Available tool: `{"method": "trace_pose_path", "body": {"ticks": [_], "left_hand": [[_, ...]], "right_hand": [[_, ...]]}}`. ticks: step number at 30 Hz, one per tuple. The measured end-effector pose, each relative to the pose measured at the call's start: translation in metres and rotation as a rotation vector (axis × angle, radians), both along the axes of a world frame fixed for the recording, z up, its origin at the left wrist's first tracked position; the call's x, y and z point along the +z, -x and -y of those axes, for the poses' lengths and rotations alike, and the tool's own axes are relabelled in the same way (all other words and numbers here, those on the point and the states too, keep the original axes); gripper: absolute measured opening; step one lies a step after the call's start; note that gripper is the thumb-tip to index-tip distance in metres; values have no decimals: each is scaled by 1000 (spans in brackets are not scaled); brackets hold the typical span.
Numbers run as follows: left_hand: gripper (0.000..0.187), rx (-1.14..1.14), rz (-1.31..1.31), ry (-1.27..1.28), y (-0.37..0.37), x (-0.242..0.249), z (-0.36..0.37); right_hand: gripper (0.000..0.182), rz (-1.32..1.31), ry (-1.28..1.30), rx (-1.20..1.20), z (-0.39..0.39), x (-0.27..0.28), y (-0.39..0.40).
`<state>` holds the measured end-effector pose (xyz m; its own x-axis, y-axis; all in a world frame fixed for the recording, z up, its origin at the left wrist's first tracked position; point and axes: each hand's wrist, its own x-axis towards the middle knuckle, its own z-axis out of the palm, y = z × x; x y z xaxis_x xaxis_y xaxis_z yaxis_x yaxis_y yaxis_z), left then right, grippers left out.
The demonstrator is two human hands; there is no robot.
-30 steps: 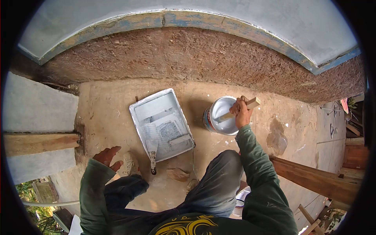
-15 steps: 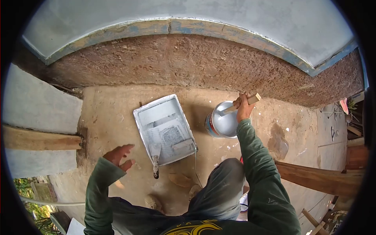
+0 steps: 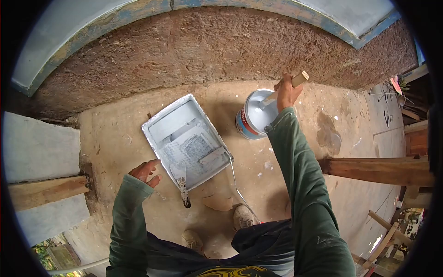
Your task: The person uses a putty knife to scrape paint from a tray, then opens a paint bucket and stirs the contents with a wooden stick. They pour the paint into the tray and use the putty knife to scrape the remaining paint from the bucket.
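Observation:
My right hand (image 3: 289,93) is wrapped around a wooden stick (image 3: 300,79). The stick's lower end stands in the pale paint (image 3: 258,116) of an open paint bucket (image 3: 248,128). Left of the bucket lies a paint tray (image 3: 208,181) smeared with white paint. A paint-crusted scraper (image 3: 183,190) rests across its lower edge, handle outward, and a paint-coated roller (image 3: 212,155) lies at its right side. Beside the tray's left edge my left hand (image 3: 146,172) is open, thumb apart from the fingers, holding nothing.
A rough brown wall base (image 3: 221,46) runs along the far side, below a blue-edged ledge (image 3: 115,18). Wooden posts stand at left (image 3: 48,191) and right (image 3: 378,171). The roller's wire handle (image 3: 236,182) extends towards my shoe (image 3: 243,216). A brown flat piece (image 3: 218,202) lies below the tray.
My view has shifted, so the tray and bucket sit higher in it. My left hand has come closer to the tray's edge. My right hand keeps hold of the stick in the bucket.

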<state>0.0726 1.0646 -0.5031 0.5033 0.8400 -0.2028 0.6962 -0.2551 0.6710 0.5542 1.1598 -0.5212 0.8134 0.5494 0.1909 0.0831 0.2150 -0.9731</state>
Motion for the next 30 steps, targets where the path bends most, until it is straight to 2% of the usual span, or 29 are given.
{"method": "trace_pose_path", "body": {"ticks": [1, 3, 4, 5, 9, 11, 13, 15, 17, 19, 20, 22, 23, 25, 26, 28, 29, 30], "left_hand": [[47, -10, 2, 6, 3, -1, 0], [48, -49, 3, 8, 12, -9, -5], [48, -34, 16, 5, 16, -15, -5], [50, -41, 15, -24, 22, -22, -4], [50, -6, -42, -40, 36, -15, -3], [50, 22, -48, -33, 43, -16, -2], [50, 49, -71, -19, 56, -21, 2], [48, 74, -82, 27, 72, -32, 8], [48, 74, -131, 53, 90, -42, 13], [48, 70, -161, 69, 93, -51, 15], [50, 72, -156, 62, 92, -51, 13], [52, 69, -153, 50, 88, -50, 9], [52, 62, -98, 3, 85, -51, 8], [52, 56, -42, -45, 81, -49, 8], [52, 66, -39, -7, 80, -45, 10], [53, 83, -38, 32, 87, -45, 17], [51, 116, -59, 61, 96, -49, 23], [50, 149, -80, 92, 105, -54, 26]], "right_hand": [[24, 2, 6, -10, 10, -2, 3], [29, -283, -34, 216, 24, -1, 7], [32, -288, 42, 301, 31, 6, 6], [23, -308, 78, 348, 33, 10, 0], [23, -113, 224, 262, 23, 15, -9], [23, 198, 233, 127, 12, 12, -9], [26, 267, 234, 74, 4, 7, -1], [22, 165, 81, -20, -3, 1, 10], [24, 134, 73, 22, -2, -4, 13], [22, -146, -112, 176, 7, -3, 11], [22, -139, -114, 176, 12, -3, 6], [22, -341, -22, 392, 23, -1, -4], [22, -341, -27, 390, 24, 1, -9], [23, -211, 211, 395, 23, 9, -17], [23, -210, 210, 396, 19, 13, -15], [27, 120, 254, 139, 10, 20, -9], [27, 120, 252, 144, 6, 18, -7], [27, 227, 171, 61, 3, 16, -5]]}}
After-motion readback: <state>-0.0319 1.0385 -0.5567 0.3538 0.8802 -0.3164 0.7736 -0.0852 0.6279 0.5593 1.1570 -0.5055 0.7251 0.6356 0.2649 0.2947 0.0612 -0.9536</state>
